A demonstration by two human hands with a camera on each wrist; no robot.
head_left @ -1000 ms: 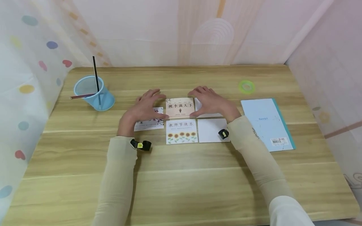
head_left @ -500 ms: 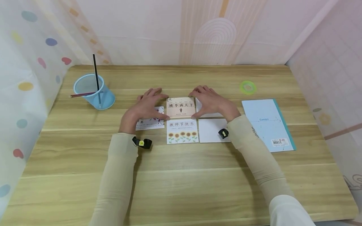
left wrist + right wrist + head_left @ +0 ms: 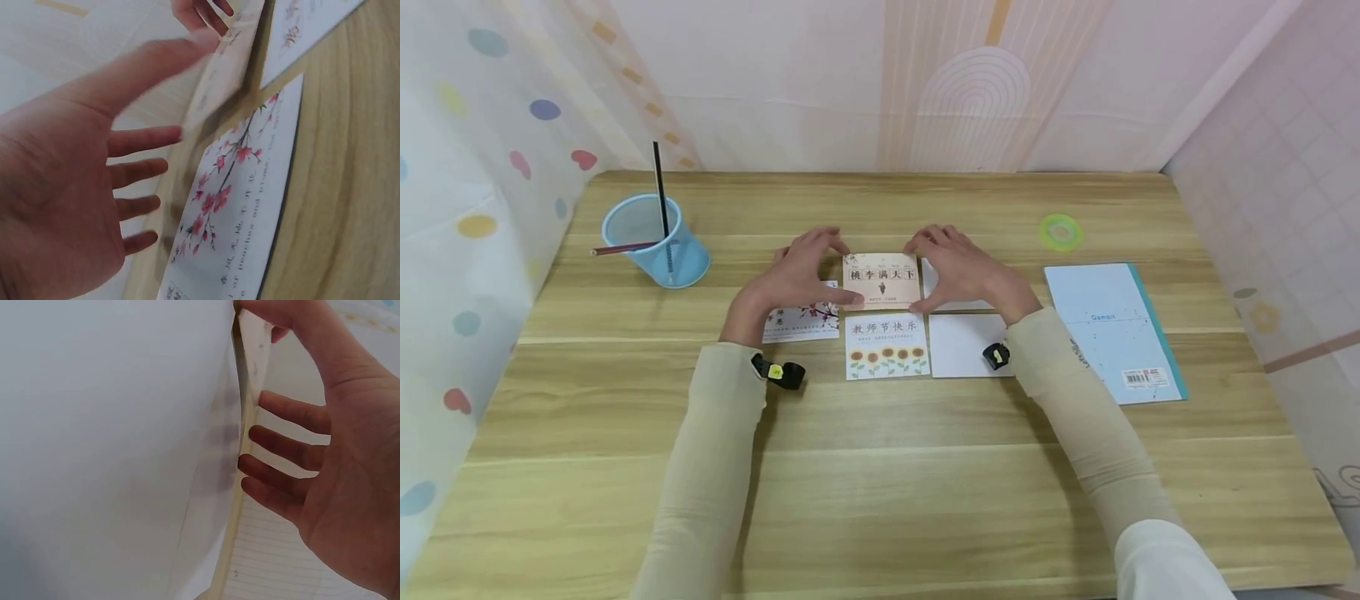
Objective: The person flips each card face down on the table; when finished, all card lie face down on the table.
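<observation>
Light wooden table [image 3: 880, 500]; pale pink patterned wall [image 3: 820, 83] behind; dotted sheer curtain [image 3: 467, 208] left; soft even light.

I see a curtained-off study corner: a wooden tabletop [image 3: 880, 500], blue pen cup [image 3: 658, 242] far left, notebook [image 3: 1112, 329] right.

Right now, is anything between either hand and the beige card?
Nothing visible. The left hand and right hand already pinch the beige card at its side edges, lifting it off the table.

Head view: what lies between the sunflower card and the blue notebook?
A blank white card lies between the sunflower card and the blue notebook, seen in the head view.
</observation>
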